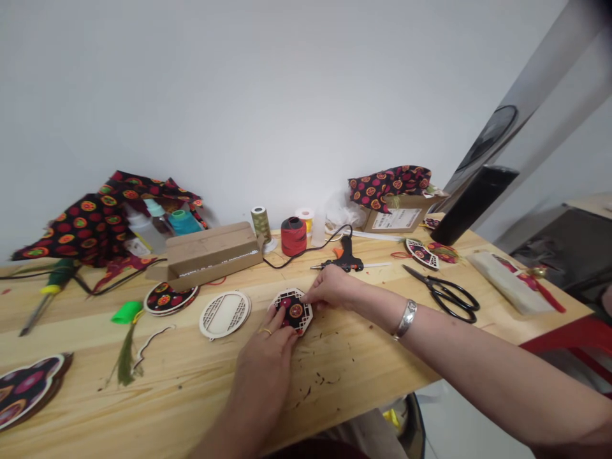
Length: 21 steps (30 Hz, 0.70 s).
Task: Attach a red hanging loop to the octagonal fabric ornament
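Octagonal wooden fretwork frame point(294, 311) with a black, red and orange patterned fabric panel, lying flat near the centre of the view on the pine bench point(358, 376), between the two hands. The piece appears light and stiff, with a fragile thin lattice and a soft fabric face; its solid outer rim would give a safer hold than the narrow fretwork bars. The left hand point(265, 357), wearing a gold ring point(265, 331), enters from the lower centre, partly open with its fingers loosely curled and their tips on the lower left of the piece. The right hand point(329, 288), with a silver bangle point(406, 319) at the wrist, enters from the right, its fingers extended and close together on the upper right edge; its thumb is hidden. Whether the hands grip the piece or only steady it cannot be told. Just left of the piece lies a round fretwork frame point(224, 314), with a fabric-covered disc point(171, 298) beyond it. A hot glue gun point(347, 255) lies just above the right hand, and black-handled scissors point(449, 296) lie to the right. A cardboard box point(215, 254) and a spool of red thread point(293, 236) stand toward the back of the bench.
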Motion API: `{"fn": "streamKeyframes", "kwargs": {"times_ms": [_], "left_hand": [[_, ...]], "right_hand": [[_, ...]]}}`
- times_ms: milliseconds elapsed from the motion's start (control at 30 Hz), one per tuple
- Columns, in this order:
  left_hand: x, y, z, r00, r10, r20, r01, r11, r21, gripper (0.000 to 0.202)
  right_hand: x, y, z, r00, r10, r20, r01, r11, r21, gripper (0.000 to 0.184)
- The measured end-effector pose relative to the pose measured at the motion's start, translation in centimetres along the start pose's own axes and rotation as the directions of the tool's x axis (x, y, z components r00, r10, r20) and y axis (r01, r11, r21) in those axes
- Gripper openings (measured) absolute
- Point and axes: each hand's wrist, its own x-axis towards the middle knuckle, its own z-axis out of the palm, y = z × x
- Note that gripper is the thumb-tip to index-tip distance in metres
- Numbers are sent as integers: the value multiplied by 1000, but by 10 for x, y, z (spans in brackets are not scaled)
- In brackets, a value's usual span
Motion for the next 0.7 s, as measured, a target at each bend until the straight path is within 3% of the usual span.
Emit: {"fn": "streamKeyframes", "kwargs": {"times_ms": [233,700], "left_hand": [[0,0,-1,1000,-3,4,4,999,-47,25],[-1,-1,0,999,-34,19,35,996,-84,30]], "right_hand": [[-4,2,1,997,-32,69,18,983,184,15],[6,14,10,986,-141,86,105,938,330,21]]}}
